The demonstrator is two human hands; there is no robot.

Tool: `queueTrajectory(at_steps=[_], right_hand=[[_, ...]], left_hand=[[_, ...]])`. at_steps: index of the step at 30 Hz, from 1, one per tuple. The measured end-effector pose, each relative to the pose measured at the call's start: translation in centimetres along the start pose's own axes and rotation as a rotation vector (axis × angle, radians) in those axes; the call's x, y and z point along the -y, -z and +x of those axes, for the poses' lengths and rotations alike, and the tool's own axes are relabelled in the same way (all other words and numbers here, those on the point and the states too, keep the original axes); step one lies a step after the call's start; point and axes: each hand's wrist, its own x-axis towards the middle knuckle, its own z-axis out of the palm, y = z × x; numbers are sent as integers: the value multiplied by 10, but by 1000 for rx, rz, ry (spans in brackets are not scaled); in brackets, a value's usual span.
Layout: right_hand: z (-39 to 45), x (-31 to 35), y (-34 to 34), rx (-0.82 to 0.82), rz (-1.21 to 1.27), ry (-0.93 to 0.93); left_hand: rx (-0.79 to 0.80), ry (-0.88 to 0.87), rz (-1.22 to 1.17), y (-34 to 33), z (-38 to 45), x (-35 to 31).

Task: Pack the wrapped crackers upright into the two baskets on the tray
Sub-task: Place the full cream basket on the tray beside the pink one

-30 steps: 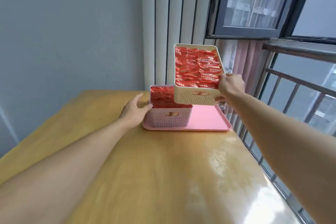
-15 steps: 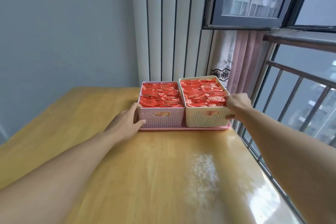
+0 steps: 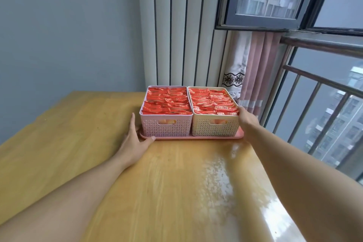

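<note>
Packing looks finished; what seems to remain is only squaring the load on the wooden surface (image 3: 176, 182). The left hand (image 3: 135, 139) lies flat, fingers straight, thumb touching the pink tray (image 3: 196, 137), an open grip holding nothing. Just to its right stands the pink basket (image 3: 166, 127), then the cream basket (image 3: 215, 128), both full of red wrapped crackers (image 3: 212, 104). Further right, the right hand (image 3: 246, 120) meets the cream basket's corner; its fingers are hidden, so that grip cannot be judged.

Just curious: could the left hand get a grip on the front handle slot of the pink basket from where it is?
Probably yes. The left hand rests open at the pink basket's near left corner, on the tray edge, and the handle slot faces it with nothing in front.
</note>
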Motion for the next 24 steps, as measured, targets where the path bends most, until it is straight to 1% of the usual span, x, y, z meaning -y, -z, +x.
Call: queueTrajectory(at_steps=[2, 5, 6, 11, 17, 21, 24], right_hand=[[-3, -1, -5, -2, 45, 1], [-11, -1, -11, -13, 90, -3], [-11, -2, -12, -20, 109, -5], [9, -8, -15, -3, 164, -23], [19, -7, -10, 7, 162, -31], [12, -4, -12, 29, 145, -18], [11, -4, -9, 39, 124, -6]], left_hand=[[-36, 35, 15, -4, 3, 5], [-80, 67, 233, -9, 6, 7], [-75, 76, 257, -9, 6, 6], [-98, 89, 194, -6, 11, 8], [-77, 50, 199, -4, 10, 13], [-108, 19, 247, -4, 1, -3], [-87, 10, 248, -2, -4, -8]])
